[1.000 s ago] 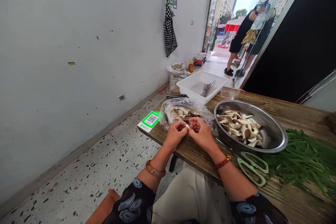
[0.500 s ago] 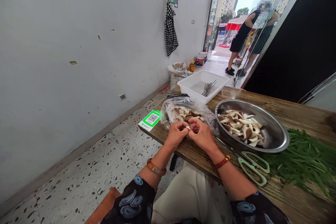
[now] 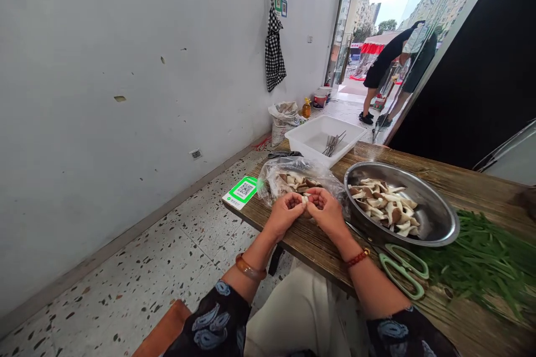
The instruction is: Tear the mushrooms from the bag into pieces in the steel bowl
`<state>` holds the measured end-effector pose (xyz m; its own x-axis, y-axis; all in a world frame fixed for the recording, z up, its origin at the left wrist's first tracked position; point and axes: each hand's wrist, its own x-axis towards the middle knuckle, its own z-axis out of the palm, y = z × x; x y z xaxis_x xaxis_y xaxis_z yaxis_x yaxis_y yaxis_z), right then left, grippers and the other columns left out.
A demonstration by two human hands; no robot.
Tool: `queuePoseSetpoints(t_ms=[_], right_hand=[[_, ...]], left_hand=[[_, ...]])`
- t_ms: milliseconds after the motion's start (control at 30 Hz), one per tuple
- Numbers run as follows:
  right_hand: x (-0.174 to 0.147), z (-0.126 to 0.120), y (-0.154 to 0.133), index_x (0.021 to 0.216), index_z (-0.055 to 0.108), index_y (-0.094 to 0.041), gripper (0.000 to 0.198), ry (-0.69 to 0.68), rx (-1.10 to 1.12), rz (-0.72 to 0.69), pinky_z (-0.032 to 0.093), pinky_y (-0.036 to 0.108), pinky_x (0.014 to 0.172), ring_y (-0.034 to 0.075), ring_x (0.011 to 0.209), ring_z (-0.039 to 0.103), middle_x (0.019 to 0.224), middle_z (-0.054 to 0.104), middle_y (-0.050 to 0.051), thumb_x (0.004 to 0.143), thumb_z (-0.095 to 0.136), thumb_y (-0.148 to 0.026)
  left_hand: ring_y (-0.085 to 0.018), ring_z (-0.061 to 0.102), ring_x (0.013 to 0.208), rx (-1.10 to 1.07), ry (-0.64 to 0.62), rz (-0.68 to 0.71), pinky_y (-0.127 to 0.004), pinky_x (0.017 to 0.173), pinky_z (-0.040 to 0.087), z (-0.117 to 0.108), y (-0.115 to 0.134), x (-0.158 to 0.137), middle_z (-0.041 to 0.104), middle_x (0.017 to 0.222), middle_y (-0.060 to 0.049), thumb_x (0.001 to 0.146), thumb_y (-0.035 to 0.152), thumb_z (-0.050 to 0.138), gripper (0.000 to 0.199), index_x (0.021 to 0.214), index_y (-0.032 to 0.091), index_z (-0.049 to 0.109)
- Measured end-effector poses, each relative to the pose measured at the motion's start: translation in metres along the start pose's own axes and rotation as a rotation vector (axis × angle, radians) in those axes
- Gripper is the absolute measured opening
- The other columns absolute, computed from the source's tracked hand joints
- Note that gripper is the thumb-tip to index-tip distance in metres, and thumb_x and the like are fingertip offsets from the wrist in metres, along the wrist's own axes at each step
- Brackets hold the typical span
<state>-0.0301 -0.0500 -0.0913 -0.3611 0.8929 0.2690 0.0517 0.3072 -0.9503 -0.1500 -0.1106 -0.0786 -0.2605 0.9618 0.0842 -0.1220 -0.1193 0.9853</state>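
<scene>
My left hand and my right hand meet at the table's near edge, both pinching a small pale piece of mushroom between thumbs and fingers. Most of that piece is hidden by the fingers. Just beyond them lies a clear plastic bag with brown and white mushrooms inside. To the right of my right hand stands a wide steel bowl, partly filled with torn mushroom pieces.
Green-handled scissors lie before the bowl, beside leafy greens. A white tub with metal skewers stands farther back. A QR card sits at the left table corner. By the glass door a person bends over.
My hands have moved slightly apart and to the right, still holding the mushroom piece. The person by the door has bent lower. The view has shifted a little.
</scene>
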Motion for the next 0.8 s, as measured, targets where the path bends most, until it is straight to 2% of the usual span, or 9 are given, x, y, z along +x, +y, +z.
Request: queuePoseSetpoints(t_ms=[100,233,433,533,667,800], right_hand=[[0.000,-0.001,-0.002,0.100,0.057,-0.016,0.031,-0.012,0.040,0.012,0.052,0.028,0.066,0.013,0.066,0.061,0.075,0.062,0.000,0.070,0.060,-0.024],[-0.002,-0.002,-0.001,0.104,0.056,-0.016,0.035,-0.095,0.059,-0.016,0.053,0.028,0.068,0.013,0.070,0.063,0.080,0.063,0.001,0.071,0.061,-0.023],[-0.003,0.000,0.003,0.104,0.057,-0.017,0.034,-0.121,-0.053,-0.060,0.052,0.025,0.063,0.012,0.065,0.061,0.076,0.062,0.000,0.070,0.060,-0.020],[-0.003,0.003,0.004,0.100,0.059,-0.017,0.032,-0.113,-0.073,-0.035,0.051,0.025,0.062,0.012,0.062,0.059,0.073,0.062,-0.001,0.068,0.060,-0.019],[-0.002,0.005,0.003,0.095,0.060,-0.016,0.030,-0.116,0.048,0.051,0.052,0.026,0.061,0.012,0.062,0.060,0.071,0.063,0.000,0.066,0.062,-0.021],[-0.002,0.003,0.000,0.093,0.061,-0.016,0.029,-0.125,0.094,0.080,0.053,0.027,0.060,0.012,0.061,0.061,0.071,0.065,0.001,0.066,0.062,-0.025]], left_hand=[[-0.009,0.049,0.061,0.015,-0.001,0.002,-0.021,0.062,0.038,0.002,0.000,0.000,0.057,0.067,0.003,0.063,0.025,0.069,0.019,0.072,0.014,0.057],[-0.008,0.047,0.059,0.048,0.063,0.022,-0.021,0.060,0.036,0.001,-0.004,0.000,0.054,0.065,0.004,0.062,0.022,0.065,0.015,0.070,0.015,0.056],[-0.008,0.046,0.058,0.083,0.093,0.027,-0.021,0.059,0.034,-0.001,-0.009,0.002,0.053,0.063,0.004,0.062,0.019,0.061,0.010,0.068,0.015,0.055],[-0.008,0.045,0.057,0.081,0.084,0.023,-0.021,0.058,0.034,-0.001,-0.009,0.002,0.053,0.062,0.004,0.060,0.018,0.061,0.009,0.067,0.015,0.055],[-0.008,0.045,0.056,0.032,0.058,-0.007,-0.020,0.057,0.034,-0.001,-0.007,0.002,0.054,0.061,0.004,0.059,0.018,0.061,0.010,0.066,0.014,0.057],[-0.008,0.046,0.056,-0.049,0.034,-0.054,-0.021,0.059,0.036,-0.003,-0.004,0.001,0.056,0.061,0.003,0.058,0.019,0.064,0.013,0.067,0.014,0.057]])
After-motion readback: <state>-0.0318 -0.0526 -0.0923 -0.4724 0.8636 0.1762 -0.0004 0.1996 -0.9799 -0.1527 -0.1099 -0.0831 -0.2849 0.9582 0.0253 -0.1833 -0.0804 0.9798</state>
